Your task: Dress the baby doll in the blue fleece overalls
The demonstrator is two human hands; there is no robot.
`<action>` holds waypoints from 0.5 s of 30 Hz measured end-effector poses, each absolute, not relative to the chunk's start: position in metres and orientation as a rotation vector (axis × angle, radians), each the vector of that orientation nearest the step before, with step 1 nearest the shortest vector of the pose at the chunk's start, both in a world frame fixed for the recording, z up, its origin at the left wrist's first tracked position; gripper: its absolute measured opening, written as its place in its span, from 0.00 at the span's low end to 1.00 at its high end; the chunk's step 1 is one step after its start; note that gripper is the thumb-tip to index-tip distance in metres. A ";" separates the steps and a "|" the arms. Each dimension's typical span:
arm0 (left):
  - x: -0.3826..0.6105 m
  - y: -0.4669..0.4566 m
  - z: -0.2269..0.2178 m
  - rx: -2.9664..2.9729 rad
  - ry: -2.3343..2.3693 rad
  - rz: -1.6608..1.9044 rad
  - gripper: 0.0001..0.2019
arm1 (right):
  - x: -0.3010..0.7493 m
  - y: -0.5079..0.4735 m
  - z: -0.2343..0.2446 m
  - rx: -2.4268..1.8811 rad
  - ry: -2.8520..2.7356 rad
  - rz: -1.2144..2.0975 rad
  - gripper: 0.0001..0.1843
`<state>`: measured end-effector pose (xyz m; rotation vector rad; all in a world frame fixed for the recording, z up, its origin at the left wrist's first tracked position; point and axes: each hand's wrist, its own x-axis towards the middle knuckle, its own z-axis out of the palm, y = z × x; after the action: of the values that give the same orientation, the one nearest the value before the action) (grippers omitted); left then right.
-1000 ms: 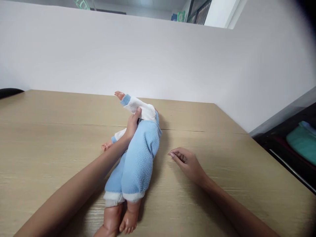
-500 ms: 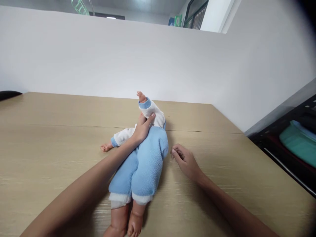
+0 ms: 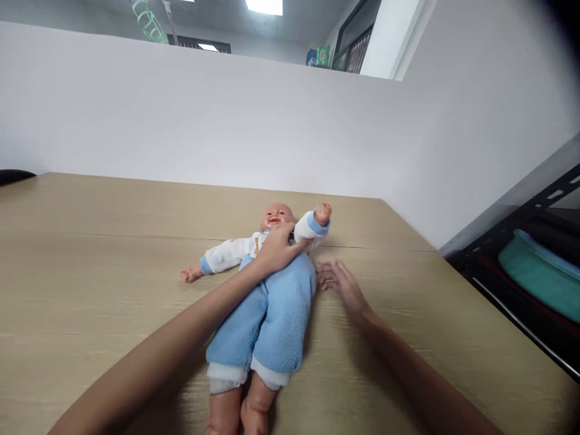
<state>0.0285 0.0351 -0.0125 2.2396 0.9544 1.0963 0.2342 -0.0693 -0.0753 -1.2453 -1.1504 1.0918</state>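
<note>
A baby doll [image 3: 283, 308] in a white top and fluffy blue trousers lies face up on the wooden table [image 3: 113, 272], its feet toward me. Across its chest lies my left hand [image 3: 278, 248], which grips the upper body by the raised sleeve. That doll arm [image 3: 312, 226] points up and to the right, while the other doll arm [image 3: 222, 257] stretches out to the left. Beside the doll's hip, on the right, my right hand [image 3: 339, 284] holds nothing; its fingers are loosely extended and slightly blurred.
A white partition wall [image 3: 203, 115] rises behind the table's far edge. To the right, a dark metal rack [image 3: 471, 260] holds a teal item [image 3: 539, 272]. Part of a black rounded object [image 3: 16, 176] shows at the far left.
The doll has rolled onto its back, so its face now shows. Its raised arm has swung right along with my left hand. My right hand's fingers have uncurled.
</note>
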 end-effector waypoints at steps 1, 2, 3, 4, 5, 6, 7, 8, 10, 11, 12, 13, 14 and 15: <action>0.030 0.034 -0.014 2.283 0.949 1.073 0.15 | 0.239 -0.066 -0.073 -1.231 -1.100 1.143 0.31; 0.032 0.033 -0.015 2.325 0.937 1.052 0.15 | 0.245 -0.063 -0.069 -1.207 -1.047 1.208 0.31; 0.034 0.032 -0.015 2.362 0.919 1.036 0.15 | 0.250 -0.061 -0.066 -1.163 -0.974 1.293 0.31; 0.035 0.030 -0.015 2.395 0.900 1.026 0.17 | 0.254 -0.059 -0.062 -1.104 -0.885 1.385 0.31; 0.036 0.028 -0.014 2.420 0.880 1.024 0.18 | 0.259 -0.058 -0.059 -1.038 -0.790 1.471 0.30; 0.037 0.026 -0.013 2.437 0.864 1.034 0.18 | 0.262 -0.058 -0.057 -0.972 -0.700 1.539 0.29; 0.036 0.023 -0.010 2.444 0.853 1.059 0.16 | 0.265 -0.058 -0.056 -0.918 -0.625 1.582 0.27; 0.033 0.021 -0.007 2.440 0.849 1.102 0.14 | 0.267 -0.058 -0.055 -0.886 -0.578 1.594 0.23; 0.021 0.018 -0.002 2.392 0.934 1.225 0.12 | 0.269 -0.061 -0.056 -0.875 -0.560 1.566 0.15; 0.012 0.018 0.000 2.347 1.040 1.275 0.12 | 0.269 -0.062 -0.056 -0.874 -0.551 1.556 0.11; 0.000 0.019 0.001 2.290 1.172 1.309 0.13 | 0.269 -0.064 -0.057 -0.875 -0.546 1.547 0.08; -0.015 0.021 0.000 2.222 1.334 1.307 0.13 | 0.268 -0.066 -0.057 -0.877 -0.547 1.540 0.06; -0.031 0.023 -0.001 2.155 1.467 1.289 0.13 | 0.266 -0.068 -0.057 -0.881 -0.553 1.534 0.05; -0.048 0.026 -0.004 2.096 1.567 1.256 0.14 | 0.265 -0.070 -0.056 -0.884 -0.563 1.528 0.05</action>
<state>-0.0480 0.0263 -0.0042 2.0960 1.5670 1.2564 0.2645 -0.0697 -0.0564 -0.8842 -0.5626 1.5276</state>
